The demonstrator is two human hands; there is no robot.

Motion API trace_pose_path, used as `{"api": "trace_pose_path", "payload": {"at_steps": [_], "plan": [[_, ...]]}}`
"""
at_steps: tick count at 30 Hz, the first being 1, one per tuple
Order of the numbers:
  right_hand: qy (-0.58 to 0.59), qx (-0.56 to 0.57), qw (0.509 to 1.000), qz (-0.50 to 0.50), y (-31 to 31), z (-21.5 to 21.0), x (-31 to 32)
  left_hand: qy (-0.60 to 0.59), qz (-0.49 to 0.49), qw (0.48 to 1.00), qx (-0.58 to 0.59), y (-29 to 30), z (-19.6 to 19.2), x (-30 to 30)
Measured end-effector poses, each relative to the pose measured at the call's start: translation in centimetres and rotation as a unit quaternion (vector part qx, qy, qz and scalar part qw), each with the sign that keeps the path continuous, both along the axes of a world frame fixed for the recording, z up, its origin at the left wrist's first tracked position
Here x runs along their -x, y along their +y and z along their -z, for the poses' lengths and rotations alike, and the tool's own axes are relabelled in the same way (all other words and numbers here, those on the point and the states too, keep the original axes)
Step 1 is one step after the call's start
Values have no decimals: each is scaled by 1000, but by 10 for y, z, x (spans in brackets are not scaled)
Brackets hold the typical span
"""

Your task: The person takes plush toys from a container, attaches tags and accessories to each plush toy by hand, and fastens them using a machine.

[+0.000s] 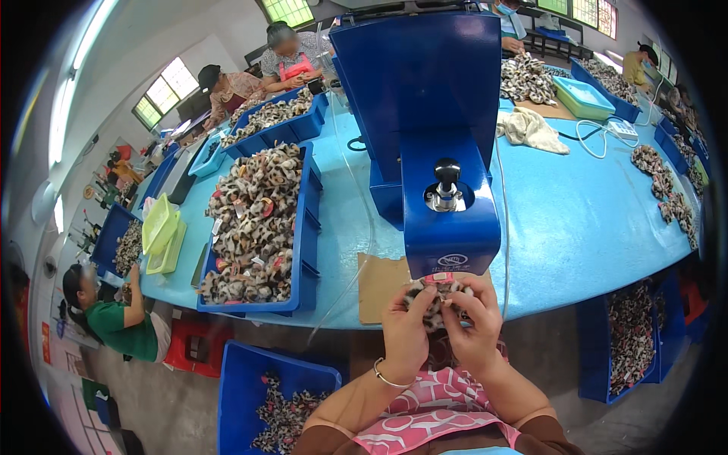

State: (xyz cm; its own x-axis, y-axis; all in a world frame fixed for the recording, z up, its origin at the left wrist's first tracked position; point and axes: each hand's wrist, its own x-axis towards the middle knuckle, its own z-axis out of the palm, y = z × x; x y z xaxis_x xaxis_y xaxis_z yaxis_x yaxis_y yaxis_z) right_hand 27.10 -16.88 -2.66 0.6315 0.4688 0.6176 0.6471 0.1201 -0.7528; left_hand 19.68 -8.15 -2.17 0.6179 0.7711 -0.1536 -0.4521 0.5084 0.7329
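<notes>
Both my hands meet at the table's front edge, just below the head of a blue press machine (451, 205). Between them is a small fluffy plush piece (433, 315) in grey, white and black, with a pink-red patch (438, 279) at its top. My left hand (406, 334) pinches it from the left, thumb on top. My right hand (474, 322) grips its right side with thumb and fingertips. The fingers hide much of the piece. A brown cardboard sheet (373, 284) lies on the table beside my left hand.
Left of the machine stands a blue crate (303, 265) heaped with similar plush pieces. Another blue bin (235, 394) holds more on the floor. A beige cloth (531, 130), white power strip (623, 130) and green-rimmed tray (584, 98) lie right. Several people work around the blue table (561, 220).
</notes>
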Motion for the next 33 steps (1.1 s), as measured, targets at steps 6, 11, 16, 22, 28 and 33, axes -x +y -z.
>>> {"api": "trace_pose_path", "payload": {"at_steps": [6, 11, 16, 22, 28, 33], "plan": [[-40, -42, 998, 21, 7, 0, -7, -11, -10, 1000, -1, 0, -13, -4], [-35, -42, 998, 13, 9, -11, -6, -17, -4, 1000, -12, 3, -7, -2], [-31, -47, 998, 9, 12, -11, -8, -19, -12, 1000, -12, 4, -9, -3], [-36, -41, 998, 7, 12, -12, -11, -9, -27, 1000, -12, 0, -23, -8], [-40, -60, 997, -4, 14, -13, -12, -16, -40, 999, -15, 0, -20, -8], [-41, -58, 997, -4, 14, -9, -15, -10, -32, 999, -32, 2, -12, -6]]}}
